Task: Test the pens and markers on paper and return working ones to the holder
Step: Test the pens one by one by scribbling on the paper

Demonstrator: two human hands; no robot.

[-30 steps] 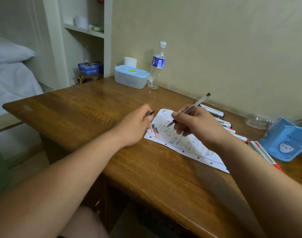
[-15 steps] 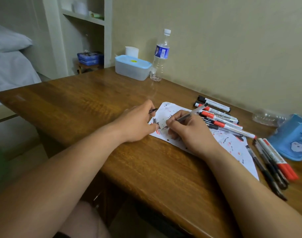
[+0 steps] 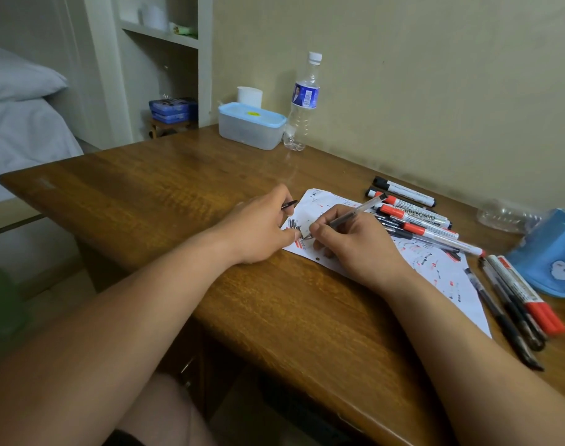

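Observation:
My right hand (image 3: 348,243) grips a clear-barrelled pen (image 3: 358,212) with its tip down on the white paper (image 3: 435,265), which is covered in red and black scribbles. Beside it, my left hand (image 3: 258,226) rests on the paper's left edge and holds a small black pen cap (image 3: 289,205). A row of red and black whiteboard markers (image 3: 416,217) lies at the paper's far side. More pens and red markers (image 3: 516,300) lie to the right. The blue holder (image 3: 551,255) lies tipped on its side at the far right.
The wooden desk (image 3: 165,194) stands against a wall. A lidded plastic box (image 3: 250,125), a white cup (image 3: 249,94) and a water bottle (image 3: 302,104) stand at the back. A crumpled clear bottle (image 3: 506,217) lies near the holder. Shelves and a bed lie to the left.
My right hand came down from holding the pen above the paper and now presses its tip on the sheet near the left edge. The view shifted, showing more markers on the right.

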